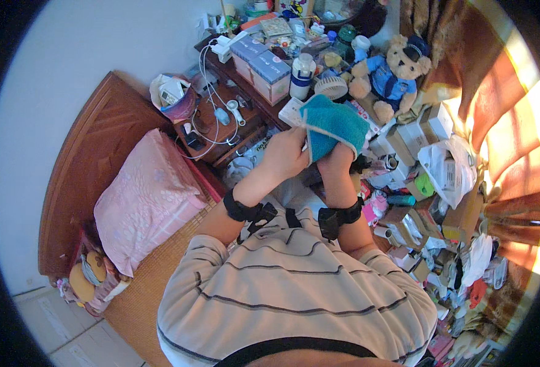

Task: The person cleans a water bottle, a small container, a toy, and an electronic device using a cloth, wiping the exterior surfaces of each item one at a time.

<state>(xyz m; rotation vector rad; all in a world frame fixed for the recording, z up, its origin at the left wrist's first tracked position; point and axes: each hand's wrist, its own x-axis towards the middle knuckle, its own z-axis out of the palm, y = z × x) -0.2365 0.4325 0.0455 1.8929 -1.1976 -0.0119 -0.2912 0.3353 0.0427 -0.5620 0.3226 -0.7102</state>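
Observation:
A teal cloth mitt with a pale trimmed edge is held up in front of my chest. My left hand is closed on its left edge, with the fingertips partly behind the fabric. From below, my right hand reaches into the mitt's opening, so its fingers are covered by the cloth. Both wrists wear black straps. Just beyond the mitt are a white handheld fan and a white bottle with a dark blue band.
A crowded desk with boxes stands ahead, and a teddy bear in blue sits at its right. Cartons and a white plastic bag pile up along the curtain. At left is a bed with a pink pillow and wooden headboard.

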